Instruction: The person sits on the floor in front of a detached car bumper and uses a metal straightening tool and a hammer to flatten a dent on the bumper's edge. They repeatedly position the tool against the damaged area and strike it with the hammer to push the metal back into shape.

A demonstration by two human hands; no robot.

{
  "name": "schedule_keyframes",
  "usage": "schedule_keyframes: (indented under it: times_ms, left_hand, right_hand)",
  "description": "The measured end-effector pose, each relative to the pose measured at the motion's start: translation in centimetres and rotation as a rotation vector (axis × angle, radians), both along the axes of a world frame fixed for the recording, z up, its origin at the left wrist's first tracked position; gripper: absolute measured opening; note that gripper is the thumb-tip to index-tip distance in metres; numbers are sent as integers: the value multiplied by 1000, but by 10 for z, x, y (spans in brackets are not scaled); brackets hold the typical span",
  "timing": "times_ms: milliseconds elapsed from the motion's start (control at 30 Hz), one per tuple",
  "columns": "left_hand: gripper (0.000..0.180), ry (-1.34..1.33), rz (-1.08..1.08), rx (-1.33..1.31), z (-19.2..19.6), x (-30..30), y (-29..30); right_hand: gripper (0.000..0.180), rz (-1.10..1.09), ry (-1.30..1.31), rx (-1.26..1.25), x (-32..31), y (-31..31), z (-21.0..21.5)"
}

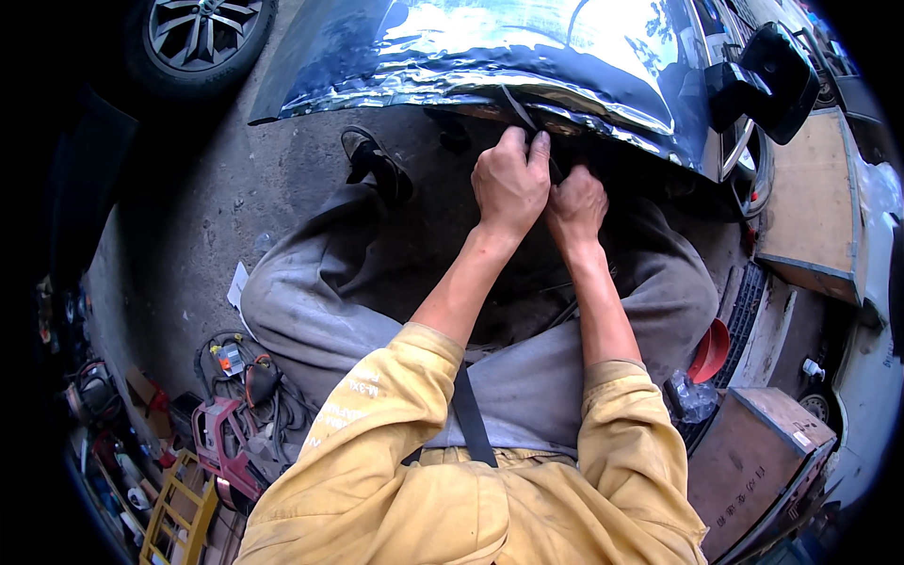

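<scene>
A crumpled, dark blue car panel (441,58) hangs in front of me, its lower edge creased and bent. A narrow, flat dark bar (518,108) lies against that edge, its far end over the creased metal. My left hand (511,181) is closed round the bar just below the panel's edge, thumb pressed along it. Lower and to the right, my right hand (576,202) is closed on the bar's near end, its fingers partly hidden. What the bar is exactly cannot be made out.
A car wheel (205,38) stands at upper left, a black side mirror (774,80) at upper right. Wooden boxes (812,202) and a red bowl-shaped thing (710,350) are on my right. Cables (282,405), a pink-red frame (224,443) and a yellow frame (179,508) lie on my left.
</scene>
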State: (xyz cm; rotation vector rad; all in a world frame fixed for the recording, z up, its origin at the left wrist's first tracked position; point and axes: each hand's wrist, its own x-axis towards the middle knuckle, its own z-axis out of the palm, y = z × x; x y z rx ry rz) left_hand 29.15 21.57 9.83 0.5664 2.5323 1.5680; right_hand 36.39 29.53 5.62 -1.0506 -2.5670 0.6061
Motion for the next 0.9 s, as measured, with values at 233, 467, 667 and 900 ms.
schedule_keyframes:
  times_ms: [233,467,667,900]
  left_hand:
    - [39,-31,-2,31,0,-2,-3]
    - [30,175,149,347,25,-28,-48]
    - [18,850,379,-42,1,-133,-36]
    - [12,874,402,-90,-3,-137,-32]
  right_hand:
    - [18,-72,-42,118,-6,2,-8]
    - [23,-148,-77,163,-7,2,-13]
    - [36,-163,-65,60,-9,-13,10]
    - [38,-234,-18,-44,-11,-38,5]
